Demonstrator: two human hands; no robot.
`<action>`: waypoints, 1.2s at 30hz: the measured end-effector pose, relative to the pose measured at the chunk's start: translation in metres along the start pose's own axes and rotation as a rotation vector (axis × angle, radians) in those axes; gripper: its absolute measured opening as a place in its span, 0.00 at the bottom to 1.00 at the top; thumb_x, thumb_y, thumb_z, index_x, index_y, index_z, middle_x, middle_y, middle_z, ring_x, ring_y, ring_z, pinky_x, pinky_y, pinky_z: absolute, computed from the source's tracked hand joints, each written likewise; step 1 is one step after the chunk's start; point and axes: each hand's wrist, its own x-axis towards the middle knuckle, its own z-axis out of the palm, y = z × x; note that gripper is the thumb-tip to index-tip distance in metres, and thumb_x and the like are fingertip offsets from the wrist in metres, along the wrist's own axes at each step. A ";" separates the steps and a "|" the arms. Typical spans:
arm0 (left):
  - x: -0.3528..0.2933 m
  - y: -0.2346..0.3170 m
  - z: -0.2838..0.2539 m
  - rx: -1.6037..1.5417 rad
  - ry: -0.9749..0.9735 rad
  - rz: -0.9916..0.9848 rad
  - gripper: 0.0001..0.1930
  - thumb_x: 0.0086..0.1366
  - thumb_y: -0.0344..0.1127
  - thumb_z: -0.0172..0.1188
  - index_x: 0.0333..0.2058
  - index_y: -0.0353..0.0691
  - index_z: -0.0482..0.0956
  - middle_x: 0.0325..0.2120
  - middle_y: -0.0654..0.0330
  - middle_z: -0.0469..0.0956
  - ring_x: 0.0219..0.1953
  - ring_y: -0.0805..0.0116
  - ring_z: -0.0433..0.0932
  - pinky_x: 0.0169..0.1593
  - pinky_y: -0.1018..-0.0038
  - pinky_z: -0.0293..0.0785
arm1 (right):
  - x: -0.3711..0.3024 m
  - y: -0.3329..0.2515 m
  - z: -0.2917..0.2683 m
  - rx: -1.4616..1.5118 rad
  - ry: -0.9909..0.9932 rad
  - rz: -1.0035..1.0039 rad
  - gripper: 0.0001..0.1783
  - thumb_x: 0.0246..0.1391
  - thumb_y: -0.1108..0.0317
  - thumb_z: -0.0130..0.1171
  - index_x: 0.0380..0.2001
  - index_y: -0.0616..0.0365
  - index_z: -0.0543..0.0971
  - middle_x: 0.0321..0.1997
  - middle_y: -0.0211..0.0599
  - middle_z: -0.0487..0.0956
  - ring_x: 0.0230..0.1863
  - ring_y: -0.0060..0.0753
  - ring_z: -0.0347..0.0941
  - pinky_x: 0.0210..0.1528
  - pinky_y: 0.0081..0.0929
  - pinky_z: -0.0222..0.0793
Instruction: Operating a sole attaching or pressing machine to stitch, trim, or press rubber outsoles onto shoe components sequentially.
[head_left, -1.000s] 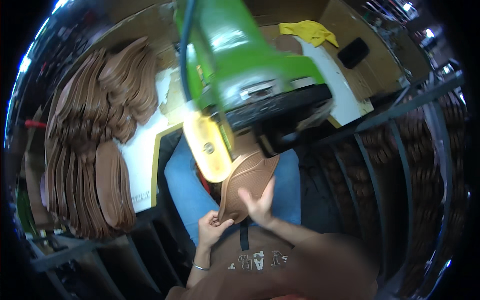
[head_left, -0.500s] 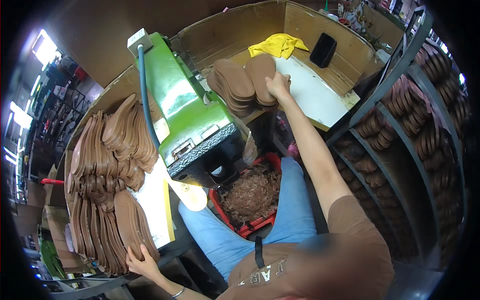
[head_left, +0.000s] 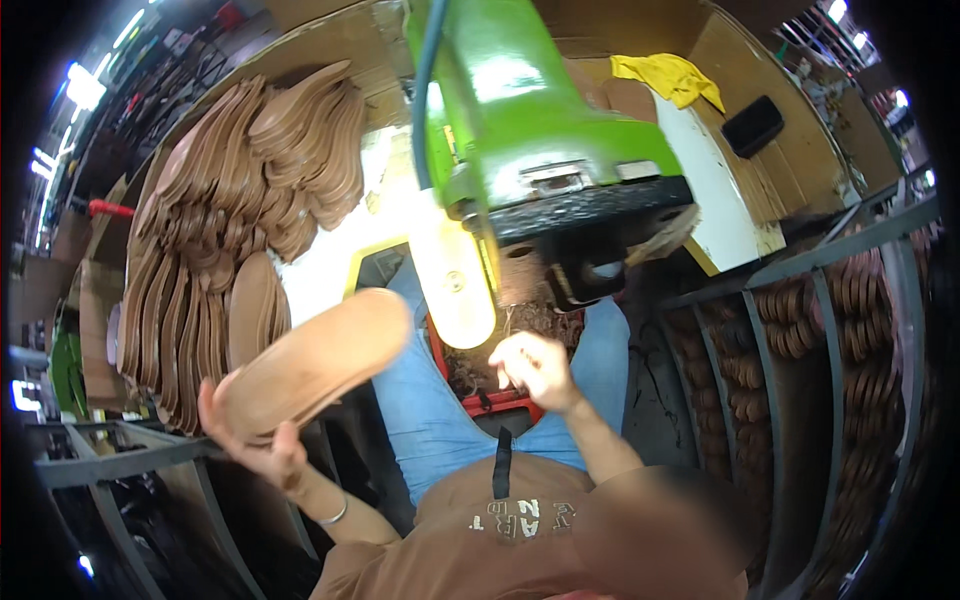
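My left hand holds a brown shoe sole by its near end, with the fingers under it and the thumb at its edge. The sole is lifted and tilted, its far end pointing toward the green machine. In front of the machine's black head, my right hand has its fingers loosely curled in, with nothing seen in them. Beside that head a bright yellow lit plate juts toward me. Stacked brown soles fill the left side.
Between my legs stands a red bin of brown shavings. More soles lie partly hidden behind the machine, near a yellow cloth and a black tray-like object. Metal racks loaded with soles stand at the right.
My right hand has left the soles on the far side and come back in front of the machine. My left hand has lifted a sole from the left stack. The whole view has shifted.
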 end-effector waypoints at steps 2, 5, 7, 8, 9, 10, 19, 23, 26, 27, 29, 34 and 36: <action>-0.011 -0.011 0.029 -0.131 -0.083 -0.202 0.47 0.31 0.38 0.63 0.56 0.31 0.59 0.47 0.50 0.68 0.48 0.58 0.71 0.53 0.65 0.69 | -0.015 0.034 0.008 -0.453 0.053 -0.269 0.11 0.58 0.70 0.50 0.30 0.66 0.79 0.28 0.37 0.79 0.30 0.24 0.76 0.31 0.23 0.71; -0.030 -0.046 0.051 -0.125 -0.536 -0.178 0.39 0.31 0.44 0.70 0.47 0.33 0.71 0.46 0.51 0.70 0.52 0.57 0.68 0.56 0.63 0.64 | -0.058 0.077 -0.022 -0.453 0.037 0.211 0.18 0.56 0.71 0.54 0.49 0.64 0.70 0.48 0.43 0.74 0.38 0.33 0.77 0.37 0.25 0.73; -0.045 -0.057 0.081 -0.236 -0.687 -0.223 0.41 0.31 0.43 0.73 0.48 0.34 0.70 0.47 0.54 0.70 0.57 0.56 0.63 0.61 0.63 0.55 | -0.085 0.076 -0.047 0.083 0.333 0.214 0.36 0.52 0.74 0.59 0.62 0.61 0.55 0.60 0.43 0.64 0.41 0.37 0.76 0.40 0.25 0.74; -0.053 -0.044 0.102 -0.525 -0.673 -0.453 0.40 0.32 0.42 0.73 0.48 0.34 0.70 0.47 0.54 0.70 0.60 0.55 0.57 0.63 0.61 0.52 | -0.092 0.071 -0.048 0.075 0.321 0.229 0.36 0.52 0.74 0.59 0.62 0.61 0.55 0.60 0.43 0.64 0.41 0.37 0.76 0.40 0.25 0.74; -0.063 -0.065 0.111 -0.528 -0.758 -0.231 0.43 0.34 0.40 0.73 0.52 0.32 0.66 0.49 0.52 0.69 0.59 0.56 0.59 0.63 0.62 0.53 | -0.097 0.060 -0.048 0.153 0.366 0.170 0.37 0.50 0.74 0.60 0.61 0.60 0.56 0.60 0.43 0.64 0.41 0.35 0.75 0.40 0.25 0.73; -0.071 -0.049 0.129 -0.831 -0.723 -0.494 0.46 0.36 0.37 0.72 0.57 0.32 0.61 0.51 0.50 0.67 0.59 0.58 0.60 0.63 0.64 0.53 | -0.102 0.052 -0.053 0.229 0.420 0.108 0.37 0.49 0.75 0.62 0.61 0.60 0.57 0.60 0.43 0.65 0.41 0.33 0.75 0.41 0.24 0.73; -0.082 0.006 0.201 -0.277 -1.044 -0.659 0.17 0.59 0.40 0.62 0.41 0.33 0.77 0.29 0.60 0.79 0.33 0.79 0.73 0.40 0.78 0.71 | -0.126 0.069 -0.017 0.037 0.256 0.290 0.21 0.46 0.72 0.66 0.44 0.68 0.74 0.42 0.38 0.78 0.42 0.26 0.74 0.46 0.24 0.70; -0.065 0.009 0.201 -0.053 -0.912 -0.416 0.15 0.59 0.41 0.61 0.35 0.32 0.79 0.24 0.62 0.78 0.27 0.82 0.71 0.32 0.80 0.69 | -0.118 0.058 0.004 -0.008 0.277 0.241 0.21 0.44 0.70 0.67 0.42 0.66 0.75 0.40 0.36 0.78 0.42 0.27 0.74 0.46 0.25 0.69; -0.086 -0.001 0.188 -0.220 -0.846 -0.492 0.12 0.60 0.36 0.60 0.37 0.31 0.78 0.26 0.63 0.78 0.28 0.81 0.72 0.33 0.81 0.70 | -0.136 0.056 -0.007 -0.037 0.214 0.282 0.22 0.42 0.70 0.68 0.41 0.67 0.75 0.39 0.36 0.79 0.42 0.27 0.74 0.46 0.25 0.69; -0.092 -0.002 0.184 -0.367 -0.819 -0.628 0.11 0.60 0.32 0.60 0.38 0.31 0.78 0.28 0.63 0.78 0.29 0.81 0.73 0.34 0.82 0.71 | -0.147 0.055 -0.013 -0.008 0.254 0.327 0.23 0.41 0.70 0.69 0.41 0.68 0.75 0.39 0.37 0.79 0.42 0.28 0.74 0.46 0.25 0.69; -0.098 0.003 0.179 -0.445 -0.771 -0.713 0.11 0.60 0.30 0.60 0.40 0.30 0.77 0.30 0.62 0.78 0.31 0.80 0.74 0.36 0.81 0.71 | -0.165 0.050 -0.029 0.076 0.380 0.329 0.24 0.38 0.72 0.68 0.41 0.69 0.75 0.39 0.38 0.79 0.42 0.29 0.74 0.46 0.26 0.70; -0.096 0.002 0.181 -0.563 -0.763 -0.849 0.14 0.58 0.26 0.60 0.43 0.30 0.75 0.35 0.60 0.78 0.37 0.78 0.75 0.42 0.82 0.72 | -0.156 0.003 -0.085 0.253 0.675 -0.007 0.29 0.39 0.78 0.60 0.50 0.67 0.67 0.46 0.43 0.74 0.48 0.34 0.71 0.52 0.29 0.67; -0.096 0.000 0.191 -0.566 -0.775 -0.790 0.15 0.58 0.27 0.61 0.44 0.30 0.74 0.37 0.60 0.77 0.38 0.77 0.75 0.42 0.80 0.73 | -0.138 -0.020 -0.112 0.264 0.763 -0.103 0.29 0.41 0.77 0.59 0.50 0.67 0.65 0.48 0.44 0.72 0.51 0.35 0.69 0.56 0.29 0.64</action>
